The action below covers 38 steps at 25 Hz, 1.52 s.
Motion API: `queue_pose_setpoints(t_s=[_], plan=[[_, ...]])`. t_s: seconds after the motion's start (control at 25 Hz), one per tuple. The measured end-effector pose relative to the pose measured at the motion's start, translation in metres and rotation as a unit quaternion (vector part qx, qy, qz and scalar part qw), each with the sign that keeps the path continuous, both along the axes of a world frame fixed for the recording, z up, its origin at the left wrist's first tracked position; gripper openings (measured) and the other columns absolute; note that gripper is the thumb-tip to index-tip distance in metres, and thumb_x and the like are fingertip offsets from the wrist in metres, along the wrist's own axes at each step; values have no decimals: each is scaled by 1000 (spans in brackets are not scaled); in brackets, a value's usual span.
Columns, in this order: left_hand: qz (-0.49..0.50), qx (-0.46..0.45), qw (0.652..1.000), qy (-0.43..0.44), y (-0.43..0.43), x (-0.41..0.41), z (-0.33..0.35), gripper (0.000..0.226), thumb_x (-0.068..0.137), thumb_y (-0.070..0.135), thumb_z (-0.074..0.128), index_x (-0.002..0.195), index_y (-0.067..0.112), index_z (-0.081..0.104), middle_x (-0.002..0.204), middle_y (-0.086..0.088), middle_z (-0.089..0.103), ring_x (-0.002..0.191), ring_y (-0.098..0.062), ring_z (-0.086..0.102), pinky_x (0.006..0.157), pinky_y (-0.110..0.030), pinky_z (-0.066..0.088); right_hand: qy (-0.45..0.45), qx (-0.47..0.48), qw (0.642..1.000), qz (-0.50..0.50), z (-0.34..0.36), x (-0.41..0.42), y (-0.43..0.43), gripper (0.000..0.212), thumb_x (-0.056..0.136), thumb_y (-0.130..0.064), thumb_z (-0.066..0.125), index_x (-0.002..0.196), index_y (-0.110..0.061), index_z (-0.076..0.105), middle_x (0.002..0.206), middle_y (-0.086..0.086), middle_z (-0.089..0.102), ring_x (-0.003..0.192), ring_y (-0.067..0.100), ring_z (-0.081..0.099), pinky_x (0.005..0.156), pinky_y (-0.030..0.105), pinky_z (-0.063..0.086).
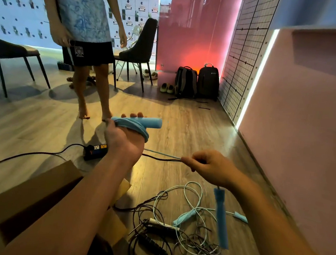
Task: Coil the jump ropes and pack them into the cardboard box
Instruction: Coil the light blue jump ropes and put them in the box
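The fingers [134, 115] of the left hand [124, 137] are curling round a light blue foam handle [153, 123] and a bundle of thin blue cord loops [135, 126] wound across the palm, gripping both together. The right hand [212, 168] is pinching the free stretch of blue plastic cord [160, 153] between thumb and forefinger, with the other fingers bent loosely behind. That stretch is running taut between the two hands. Under the right hand the rope's second blue foam handle [221, 219] is dangling, blurred.

The rope is looking light and limp but springy, so the loops are likely wanting to open unless the left hand is clamping them. The smooth cord is probably sliding easily through a pinch, while the soft foam handles are offering the surest hold. The last loops are probably best guided by the cord close to the dangling handle.

A brown cardboard box [35, 193] is standing open on the wooden floor [184, 118], partly under the left forearm. Just beside it a tangle of pale blue and black jump ropes [184, 230] is lying uncoiled. Farther off a black power strip [96, 151] is sitting on the floor, a barefoot person [85, 18] is standing near dark chairs [142, 43], and two dark backpacks [197, 83] are leaning against the wall.
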State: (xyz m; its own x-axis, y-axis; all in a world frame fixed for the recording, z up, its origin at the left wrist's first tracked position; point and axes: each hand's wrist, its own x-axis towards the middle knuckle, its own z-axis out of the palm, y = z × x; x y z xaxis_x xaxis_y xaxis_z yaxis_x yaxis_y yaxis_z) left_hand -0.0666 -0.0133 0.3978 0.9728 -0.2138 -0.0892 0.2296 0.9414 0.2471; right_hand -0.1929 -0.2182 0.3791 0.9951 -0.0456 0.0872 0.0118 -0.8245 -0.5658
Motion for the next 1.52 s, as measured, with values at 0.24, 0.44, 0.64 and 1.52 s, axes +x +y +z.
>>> queue_pose_setpoints(t_s=[0.24, 0.44, 0.64, 1.52], plan=[[46, 324, 942, -73, -11, 3, -12, 34, 104, 44, 41, 90, 15, 51, 63, 1, 57, 54, -11, 60, 74, -36, 53, -117, 85, 989, 31, 10, -1, 5, 39, 89, -50, 63, 69, -17, 66, 57, 2, 53, 52, 6, 45, 53, 24, 39], [-68, 445, 874, -184, -25, -12, -17, 39, 104, 46, 35, 92, 12, 52, 64, -5, 54, 59, -19, 53, 61, -34, 48, -155, 95, 983, -31, 10, -3, 0, 38, 88, -47, 66, 64, -17, 61, 57, 4, 52, 52, 5, 46, 53, 21, 41], [-52, 183, 979, -71, -14, -1, -10, 39, 103, 48, 35, 94, 12, 47, 65, -5, 53, 59, -19, 52, 64, -33, 49, -164, 132, 977, -36, 19, -15, -4, 37, 90, -37, 68, 61, -17, 60, 54, -2, 49, 50, 4, 44, 51, 15, 39], [-32, 447, 876, -178, -17, 0, -21, 41, 103, 52, 31, 94, 16, 48, 64, -2, 53, 57, -15, 54, 59, -31, 48, -156, 120, 979, 42, 22, -15, 16, 35, 90, -34, 68, 63, -13, 59, 57, 5, 53, 53, 9, 48, 53, 20, 40]])
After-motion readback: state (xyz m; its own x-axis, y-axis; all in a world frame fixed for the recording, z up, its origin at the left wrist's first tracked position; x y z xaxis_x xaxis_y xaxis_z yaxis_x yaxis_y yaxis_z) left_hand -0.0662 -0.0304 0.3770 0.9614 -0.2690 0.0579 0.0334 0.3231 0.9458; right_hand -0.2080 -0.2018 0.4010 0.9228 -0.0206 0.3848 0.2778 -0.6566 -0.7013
